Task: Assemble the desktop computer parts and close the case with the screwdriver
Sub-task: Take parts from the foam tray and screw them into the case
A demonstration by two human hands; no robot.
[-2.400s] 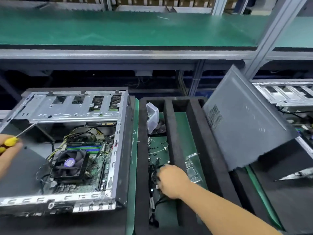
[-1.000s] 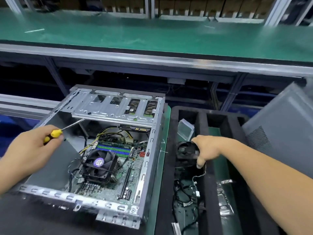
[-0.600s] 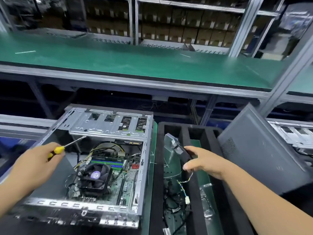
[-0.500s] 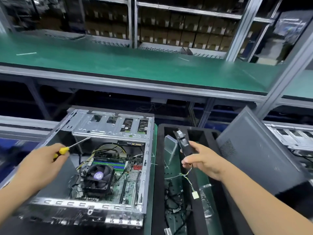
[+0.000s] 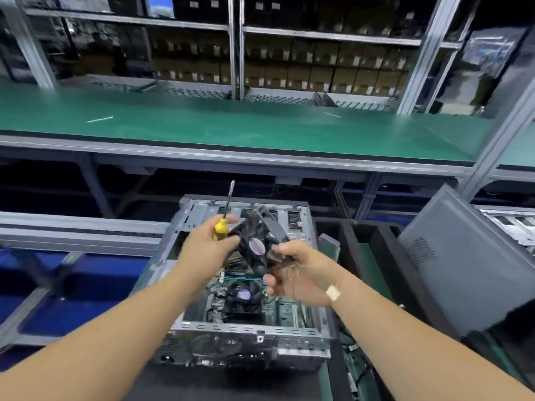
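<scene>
The open computer case point(image 5: 246, 331) lies on its side in front of me, its motherboard and black CPU cooler point(image 5: 243, 299) showing inside. Above it both hands hold a black case fan point(image 5: 257, 244) with a red centre label. My left hand point(image 5: 205, 250) grips the yellow-handled screwdriver point(image 5: 221, 224), shaft pointing up, and its fingers also touch the fan's left edge. My right hand point(image 5: 301, 273) grips the fan's lower right corner; the fan's coloured wires and white connector point(image 5: 332, 293) hang over that wrist.
A black foam parts tray point(image 5: 373, 256) sits right of the case. The grey side panel point(image 5: 469, 270) leans at the far right. A green-topped shelf point(image 5: 246, 125) runs across above the bench. Another open chassis point(image 5: 515, 224) is at the right edge.
My right hand lifted the fan out of the foam tray and carried it left, above the case. My left hand rose with the screwdriver and met the fan.
</scene>
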